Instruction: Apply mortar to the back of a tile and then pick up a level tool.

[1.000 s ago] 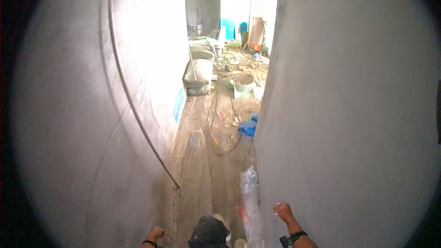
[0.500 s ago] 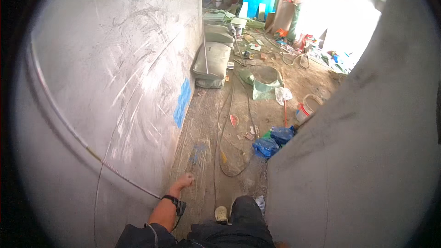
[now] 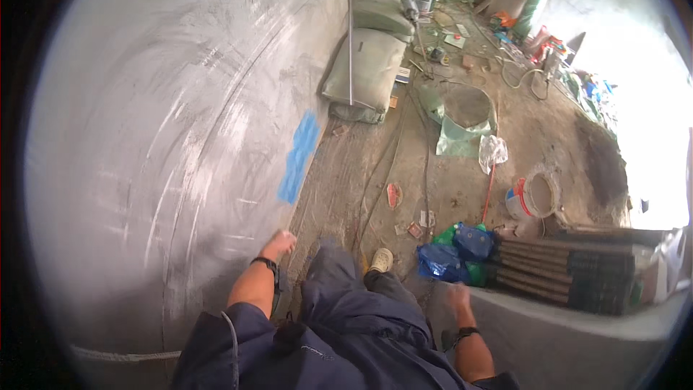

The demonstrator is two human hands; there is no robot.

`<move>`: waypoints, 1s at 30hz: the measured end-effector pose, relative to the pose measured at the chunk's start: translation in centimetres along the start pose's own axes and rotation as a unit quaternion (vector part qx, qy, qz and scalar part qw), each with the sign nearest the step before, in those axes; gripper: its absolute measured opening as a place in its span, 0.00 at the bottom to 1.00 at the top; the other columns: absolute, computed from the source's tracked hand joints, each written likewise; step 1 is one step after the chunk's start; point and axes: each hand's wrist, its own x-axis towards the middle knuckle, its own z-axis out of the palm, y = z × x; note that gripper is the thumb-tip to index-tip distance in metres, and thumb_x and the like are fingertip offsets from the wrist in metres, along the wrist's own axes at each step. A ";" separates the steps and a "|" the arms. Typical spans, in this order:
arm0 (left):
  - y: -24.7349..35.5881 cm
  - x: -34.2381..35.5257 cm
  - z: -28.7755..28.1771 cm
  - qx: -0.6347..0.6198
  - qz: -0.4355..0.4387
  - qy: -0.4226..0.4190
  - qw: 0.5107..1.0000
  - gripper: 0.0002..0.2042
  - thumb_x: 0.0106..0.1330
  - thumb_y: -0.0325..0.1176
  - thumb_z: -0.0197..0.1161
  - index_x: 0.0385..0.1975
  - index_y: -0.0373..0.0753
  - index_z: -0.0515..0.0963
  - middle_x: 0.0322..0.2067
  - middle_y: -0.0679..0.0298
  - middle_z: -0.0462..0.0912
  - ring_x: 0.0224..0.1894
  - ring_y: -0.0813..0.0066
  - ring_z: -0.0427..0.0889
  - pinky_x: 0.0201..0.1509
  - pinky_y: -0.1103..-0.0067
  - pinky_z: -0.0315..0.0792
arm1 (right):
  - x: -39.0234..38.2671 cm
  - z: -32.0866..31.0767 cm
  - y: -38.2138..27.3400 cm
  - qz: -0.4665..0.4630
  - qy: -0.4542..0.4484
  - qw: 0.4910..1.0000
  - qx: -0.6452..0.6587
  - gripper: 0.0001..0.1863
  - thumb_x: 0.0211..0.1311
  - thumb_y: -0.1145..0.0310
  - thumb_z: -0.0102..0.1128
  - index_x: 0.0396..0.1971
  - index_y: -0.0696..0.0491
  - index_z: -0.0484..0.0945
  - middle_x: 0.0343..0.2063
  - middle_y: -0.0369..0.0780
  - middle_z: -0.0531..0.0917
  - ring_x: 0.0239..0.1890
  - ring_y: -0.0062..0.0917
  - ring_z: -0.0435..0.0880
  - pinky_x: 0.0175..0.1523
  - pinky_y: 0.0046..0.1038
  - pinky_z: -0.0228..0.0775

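Observation:
My left hand (image 3: pixel 278 244) hangs beside the grey plastered wall (image 3: pixel 209 137), below a blue painted patch (image 3: pixel 299 159). Its fingers are curled in and nothing shows in them. On the other side of my body, my right hand (image 3: pixel 458 295) hangs near blue plastic bags (image 3: pixel 443 263) on the floor. Its fingers look loosely closed too, with nothing seen in them. Dark bands circle both wrists. One light-coloured shoe (image 3: pixel 381 260) shows ahead of my legs.
Filled sacks (image 3: pixel 366 72) lie along the left wall with a straight rod upright against them. A mixing drill (image 3: pixel 411 11), a white bucket (image 3: pixel 533 195), an opened green sack (image 3: pixel 462 126) and cables lie ahead. Stacked dark-edged boards (image 3: pixel 563 271) stand at right, behind a low ledge (image 3: pixel 563 310).
I have moved forward past the right-hand wall end, and the sacks and bucket look closer. My right hand and the stacked boards have come into view. My left hand stays closed.

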 end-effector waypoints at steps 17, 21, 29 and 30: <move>44.9 52.6 -5.1 0.001 0.153 0.195 0.969 0.21 0.56 0.39 0.60 0.46 0.32 0.75 0.44 0.50 0.81 0.49 0.59 0.79 0.53 0.71 0.71 | 32.2 -7.8 9.1 0.144 -0.159 0.976 0.027 0.07 0.53 0.62 0.56 0.24 0.50 0.75 0.26 0.42 0.79 0.30 0.40 0.78 0.33 0.42 0.69; 49.4 61.8 -4.3 -0.001 0.068 0.186 0.980 0.30 0.51 0.43 0.64 0.52 0.31 0.70 0.49 0.46 0.76 0.52 0.51 0.75 0.56 0.68 0.69 | 42.7 -13.8 11.7 0.220 -0.173 0.956 0.093 0.07 0.51 0.63 0.56 0.24 0.50 0.76 0.25 0.41 0.80 0.29 0.39 0.79 0.34 0.41 0.70; 55.1 67.2 -2.1 -0.116 0.055 0.255 0.958 0.17 0.55 0.43 0.64 0.31 0.33 0.78 0.21 0.55 0.81 0.28 0.58 0.82 0.34 0.67 0.73 | 57.4 -24.8 15.8 0.310 -0.121 0.911 0.242 0.07 0.49 0.64 0.58 0.26 0.50 0.78 0.25 0.40 0.81 0.28 0.36 0.80 0.35 0.38 0.72; 56.2 65.1 -2.5 -0.068 0.087 0.244 0.964 0.16 0.56 0.43 0.62 0.28 0.34 0.78 0.19 0.58 0.81 0.26 0.61 0.81 0.31 0.68 0.72 | 58.7 -25.4 15.7 0.304 -0.119 0.905 0.272 0.07 0.49 0.64 0.58 0.26 0.50 0.78 0.25 0.40 0.81 0.28 0.36 0.80 0.35 0.38 0.73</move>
